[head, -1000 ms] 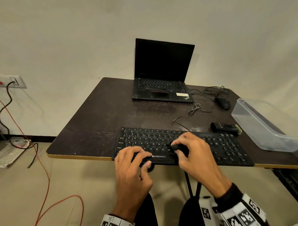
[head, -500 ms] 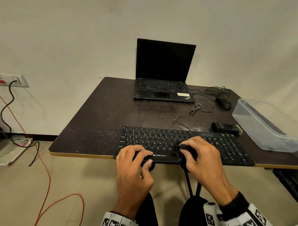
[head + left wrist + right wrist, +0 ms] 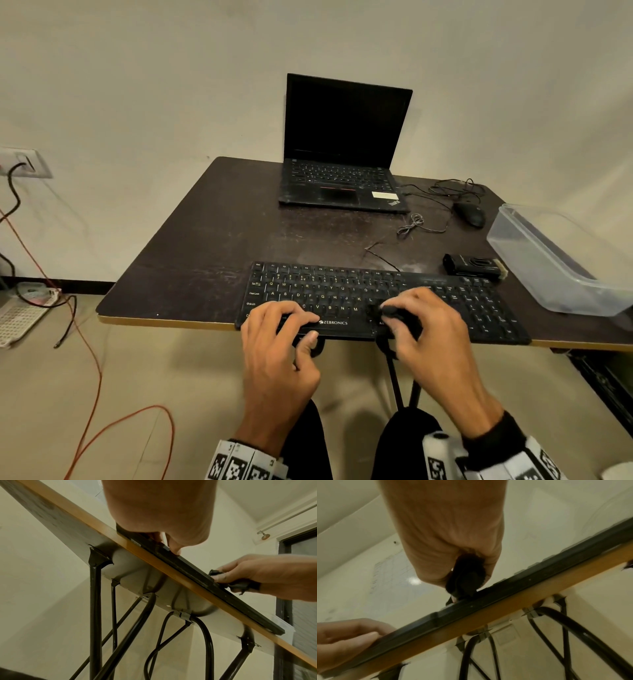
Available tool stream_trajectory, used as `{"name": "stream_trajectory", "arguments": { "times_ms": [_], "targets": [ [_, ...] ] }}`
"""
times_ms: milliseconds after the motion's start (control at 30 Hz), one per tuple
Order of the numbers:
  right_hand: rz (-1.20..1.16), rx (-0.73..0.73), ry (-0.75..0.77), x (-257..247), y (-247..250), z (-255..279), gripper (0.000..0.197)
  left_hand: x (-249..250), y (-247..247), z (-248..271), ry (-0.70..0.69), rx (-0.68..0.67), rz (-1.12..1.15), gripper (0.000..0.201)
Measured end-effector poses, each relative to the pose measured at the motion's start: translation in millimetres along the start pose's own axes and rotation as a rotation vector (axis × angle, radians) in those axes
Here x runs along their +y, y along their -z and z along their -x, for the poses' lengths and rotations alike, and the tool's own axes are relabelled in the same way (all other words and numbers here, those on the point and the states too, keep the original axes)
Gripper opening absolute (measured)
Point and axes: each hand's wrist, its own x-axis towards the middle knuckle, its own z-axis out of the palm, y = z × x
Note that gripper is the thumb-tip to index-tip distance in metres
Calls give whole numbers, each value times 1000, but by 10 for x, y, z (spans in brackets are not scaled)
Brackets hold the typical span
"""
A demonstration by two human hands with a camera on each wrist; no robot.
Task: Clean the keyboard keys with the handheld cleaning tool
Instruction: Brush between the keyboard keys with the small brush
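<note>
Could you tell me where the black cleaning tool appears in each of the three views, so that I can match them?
Head: cleaning tool low centre, in the right hand, on the keyboard's near rows.
Left wrist: at right, beside the keyboard's front edge.
Right wrist: centre, below the palm.
Shared landmark: the table's tan edge strip, directly under the keyboard.

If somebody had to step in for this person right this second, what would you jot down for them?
Left hand: fingers curled over the near edge of the black Zebronics keyboard, thumb at its front, steadying it.
Right hand: grips the small black cleaning tool, its tip on the bottom key rows just right of the M key.
The keyboard lies along the table's near edge.
Done: cannot tell which keys are already clean.
Left: carry on over the remaining keys, including the number pad on the right.
</note>
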Motion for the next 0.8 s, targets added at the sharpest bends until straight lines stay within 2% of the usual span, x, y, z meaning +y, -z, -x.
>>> {"name": "stream_trajectory", "arguments": {
  "times_ms": [67, 200, 367, 500, 633, 800],
  "targets": [
    [35, 55, -79, 54, 52, -57, 21, 6, -9, 4, -8, -3, -3, 27],
    [20, -93, 57, -143, -45, -9, 20, -1, -26, 5, 3, -2, -4, 28],
    [81, -52, -102, -75, -30, -305, 13, 12, -20, 9, -3, -4, -6, 28],
    [33, -190, -15, -293, -194, -298, 13, 5, -17, 9, 4, 6, -9, 28],
    [106, -67, -151, -119, -139, -484, 11, 20, -1, 1, -4, -4, 2, 25],
    [96, -195, -70, -250, -198, -461, 12, 17, -8, 6, 4, 4, 5, 24]
  ]
}}
